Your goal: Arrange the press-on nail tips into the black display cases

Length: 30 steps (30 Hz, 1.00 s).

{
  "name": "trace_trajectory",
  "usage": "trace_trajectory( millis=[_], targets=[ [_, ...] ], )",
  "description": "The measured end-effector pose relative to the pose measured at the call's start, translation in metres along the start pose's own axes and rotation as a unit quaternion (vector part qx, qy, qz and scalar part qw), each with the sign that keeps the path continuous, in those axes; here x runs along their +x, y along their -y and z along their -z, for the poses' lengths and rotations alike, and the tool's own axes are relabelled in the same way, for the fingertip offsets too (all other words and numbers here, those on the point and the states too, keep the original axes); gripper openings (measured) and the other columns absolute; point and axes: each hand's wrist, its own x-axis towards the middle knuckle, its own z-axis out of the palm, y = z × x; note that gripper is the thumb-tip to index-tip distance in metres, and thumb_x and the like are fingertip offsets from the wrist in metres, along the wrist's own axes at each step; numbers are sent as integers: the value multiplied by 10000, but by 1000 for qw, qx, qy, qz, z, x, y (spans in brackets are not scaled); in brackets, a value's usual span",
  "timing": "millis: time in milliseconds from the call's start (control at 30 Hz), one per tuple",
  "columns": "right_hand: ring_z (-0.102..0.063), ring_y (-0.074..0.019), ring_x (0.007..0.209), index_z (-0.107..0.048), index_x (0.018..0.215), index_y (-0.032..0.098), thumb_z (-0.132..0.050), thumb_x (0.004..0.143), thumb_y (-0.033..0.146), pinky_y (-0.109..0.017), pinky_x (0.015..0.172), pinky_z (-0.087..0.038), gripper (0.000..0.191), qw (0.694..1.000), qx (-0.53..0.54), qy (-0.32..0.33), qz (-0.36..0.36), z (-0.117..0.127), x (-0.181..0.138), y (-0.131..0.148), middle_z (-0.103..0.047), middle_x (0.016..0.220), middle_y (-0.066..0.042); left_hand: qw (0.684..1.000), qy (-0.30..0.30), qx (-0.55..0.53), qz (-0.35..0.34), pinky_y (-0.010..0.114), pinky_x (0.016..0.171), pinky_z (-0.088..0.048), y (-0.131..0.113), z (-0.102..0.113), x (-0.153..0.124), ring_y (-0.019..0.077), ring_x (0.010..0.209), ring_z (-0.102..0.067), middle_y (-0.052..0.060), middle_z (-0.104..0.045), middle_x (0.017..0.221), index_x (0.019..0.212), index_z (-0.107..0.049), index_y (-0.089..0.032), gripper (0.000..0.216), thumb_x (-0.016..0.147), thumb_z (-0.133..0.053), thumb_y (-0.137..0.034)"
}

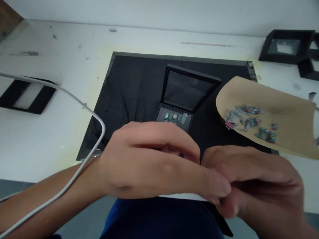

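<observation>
My left hand (152, 162) reaches in from the left with fingers bent and thumb stretched against the fingertips. Touching it at the fingertips is my right hand (259, 186), its fingers curled and thumb pressed in. Both hands are pinched closed in front of my body; anything between the fingertips is hidden. Just beyond them stands a small black case (190, 89) with its clear-windowed lid raised. Inside sits a row of green press-on nails (175, 117), one bearing a pinkish patch. My left hand covers the front of the case.
A black mat (132, 89) lies under the case on the white table (62, 139). To the right, a curved brown paper tray (291, 113) holds several loose green nails (266, 135). Black frames (286, 46) stand at back right. A white cable (99, 121) crosses my left forearm.
</observation>
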Motion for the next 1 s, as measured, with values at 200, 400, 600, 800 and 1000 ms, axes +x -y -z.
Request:
trace_trajectory(
  millis=[200, 400, 600, 800, 1000],
  targets=[
    [-691, -81, 624, -781, 968, 167, -810, 961, 235, -177, 612, -611, 74, 996, -69, 28, 47, -2, -1, 1, -826, 795, -4, 993, -8, -113, -33, 128, 845, -665, 10, -8, 4, 78, 819, -792, -29, -839, 964, 1064, -747, -185, 64, 1007, -754, -155],
    [-739, -111, 723, -805, 1097, 205, -845, 890, 104, -201, 666, -649, 234, 992, -101, -6, 72, 3, -5, -1, -830, 883, 3, 996, -38, -73, -24, 97, 811, -652, 7, -12, 5, 59, 781, -795, -39, -844, 928, 1069, -753, -188, 58, 1045, -703, -169],
    [-742, -150, 714, -798, 1076, 134, -862, 827, 34, -242, 612, -653, 276, 978, -156, 15, 137, 8, -1, 0, -825, 864, -60, 995, -28, -87, -36, 145, 763, -683, 10, -6, 8, 99, 757, -804, -25, -854, 947, 1024, -775, -218, 107, 954, -810, -145],
    [-761, -164, 758, -779, 992, 119, -926, 783, 91, -242, 698, -676, 257, 981, -134, 31, 135, 7, 2, 0, -799, 823, -56, 991, -4, -136, 8, 153, 600, -652, 16, -11, -6, 118, 698, -781, 7, -830, 916, 1065, -818, -292, 89, 1012, -762, -248],
    [-792, -164, 776, -821, 1102, 191, -842, 863, 66, -213, 656, -670, 270, 983, -159, 15, 95, 9, -5, 2, -832, 938, -66, 982, -5, -177, 63, 112, 508, -565, 18, -13, -12, 86, 626, -734, -18, -835, 981, 1051, -829, -291, 144, 950, -826, -188]
  ],
)
